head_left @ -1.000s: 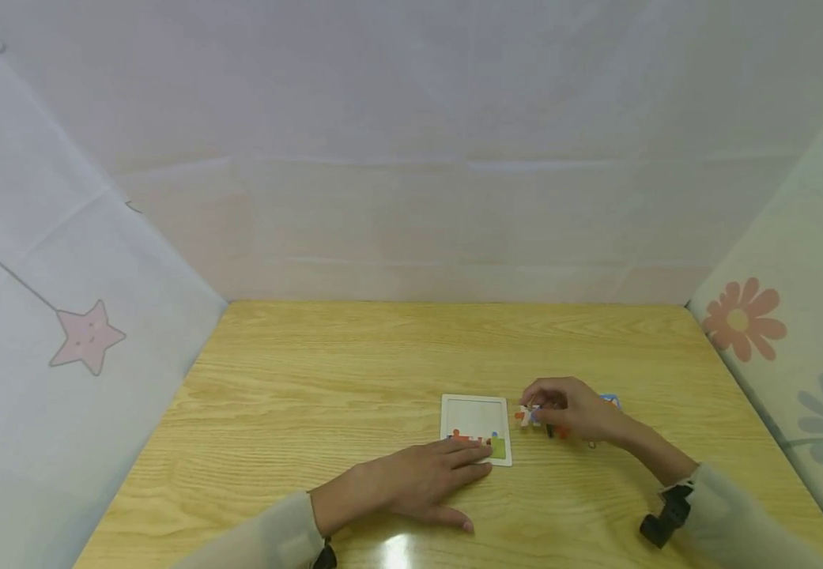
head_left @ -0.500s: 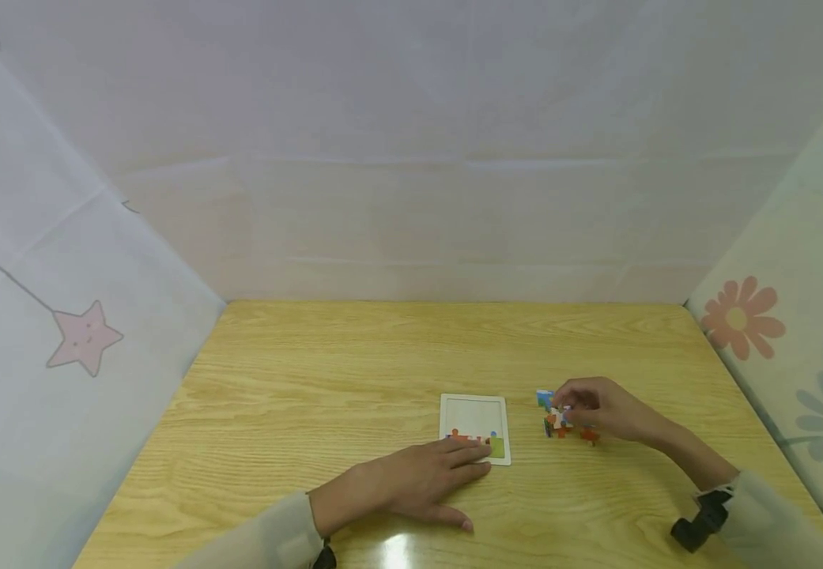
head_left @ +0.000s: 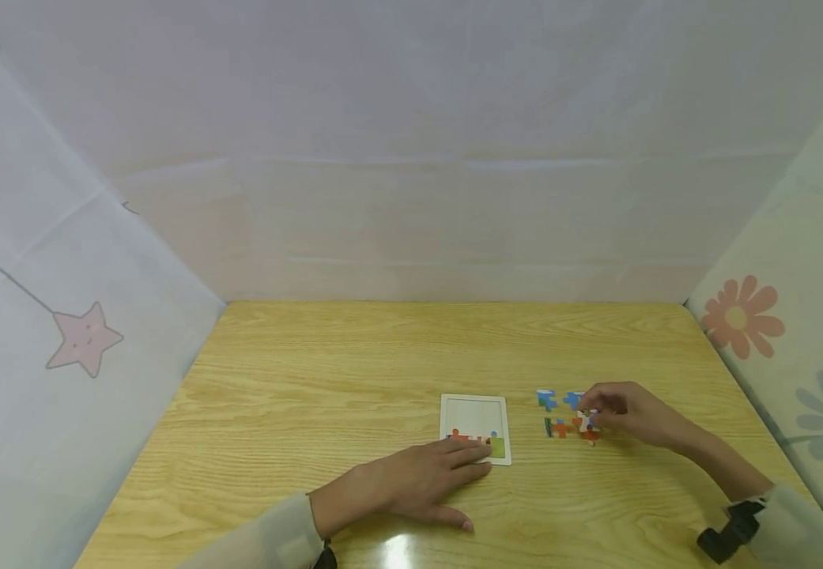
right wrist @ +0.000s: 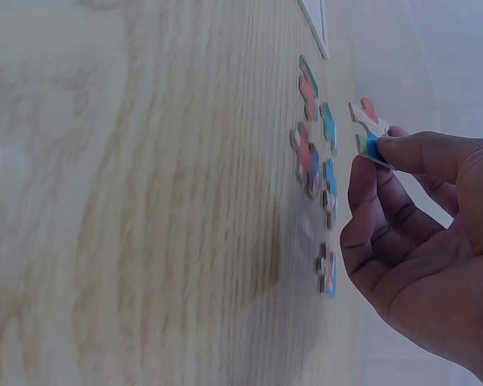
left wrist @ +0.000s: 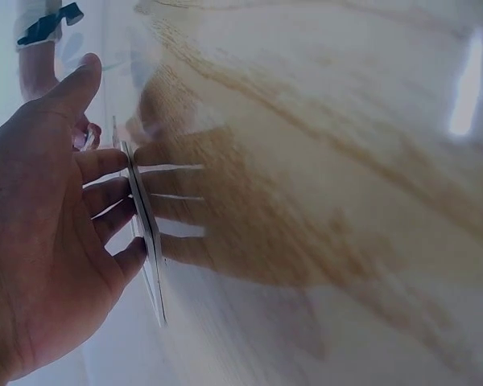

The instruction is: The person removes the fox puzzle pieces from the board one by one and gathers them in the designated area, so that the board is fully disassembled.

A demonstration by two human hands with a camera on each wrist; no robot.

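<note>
A white-rimmed puzzle tray (head_left: pixel 444 411) lies on the table, with fitted red and green jigsaw pieces (head_left: pixel 498 447) along its near side. My left hand (head_left: pixel 421 478) rests with straight fingers over the tray's near edge; it covers part of the fitted row. In the left wrist view, its fingertips touch the tray's edge (left wrist: pixel 149 233). Right of the tray, my right hand (head_left: pixel 628 411) pinches a jigsaw piece (right wrist: pixel 370 125), white with orange, blue and green, between thumb and fingers. The right wrist view has this piece held up above the loose pieces.
Several loose jigsaw pieces lie right of the tray, among them a blue-green one (head_left: pixel 545 399) and an orange one (head_left: pixel 560 427). Another loose piece (right wrist: pixel 328 269) lies beneath the right hand. White cloth walls (head_left: pixel 411 229) stand behind and beside the wooden table (head_left: pixel 354 356).
My right hand has moved to the right, away from the tray, with the jigsaw piece in its fingers, uncovering loose pieces on the table. The left hand has stayed in place.
</note>
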